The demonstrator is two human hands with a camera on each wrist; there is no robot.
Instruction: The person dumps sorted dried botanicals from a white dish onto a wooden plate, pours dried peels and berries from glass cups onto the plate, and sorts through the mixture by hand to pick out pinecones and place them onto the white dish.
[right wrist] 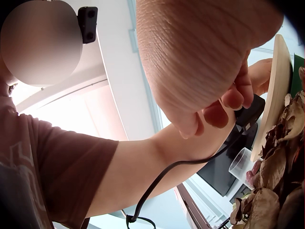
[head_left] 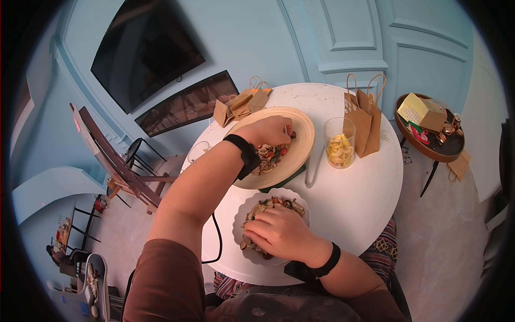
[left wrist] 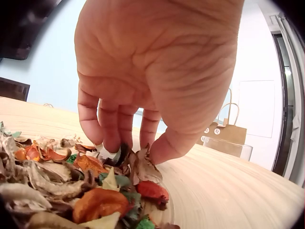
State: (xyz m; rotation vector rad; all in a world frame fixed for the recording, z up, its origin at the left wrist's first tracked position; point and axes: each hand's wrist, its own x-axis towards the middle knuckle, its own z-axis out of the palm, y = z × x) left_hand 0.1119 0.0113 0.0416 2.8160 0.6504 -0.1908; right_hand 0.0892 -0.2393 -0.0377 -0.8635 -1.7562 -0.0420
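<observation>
Dried petals and leaves, orange, red, green and beige (left wrist: 100, 202), lie on a round wooden plate (head_left: 302, 121). My left hand (head_left: 268, 131) (left wrist: 157, 71) reaches down at the plate's far right part, thumb and fingertips pinching a few dried pieces (left wrist: 144, 167). Nearer my body, a white scalloped bowl (head_left: 240, 214) holds more dried pieces (head_left: 294, 205) (right wrist: 274, 176). Over this bowl is my right hand (head_left: 281, 233) (right wrist: 209, 67), its fingers loosely bent, with nothing seen between them in the right wrist view; the head view hides what lies beneath the palm.
Metal tongs (head_left: 314, 169) lie right of the plate, beside a clear container of yellow pieces (head_left: 340, 151). A brown paper bag (head_left: 367, 123) stands behind it; more bags (head_left: 242, 104) are at the back left. A small clear cup (right wrist: 241, 163) stands by the plate.
</observation>
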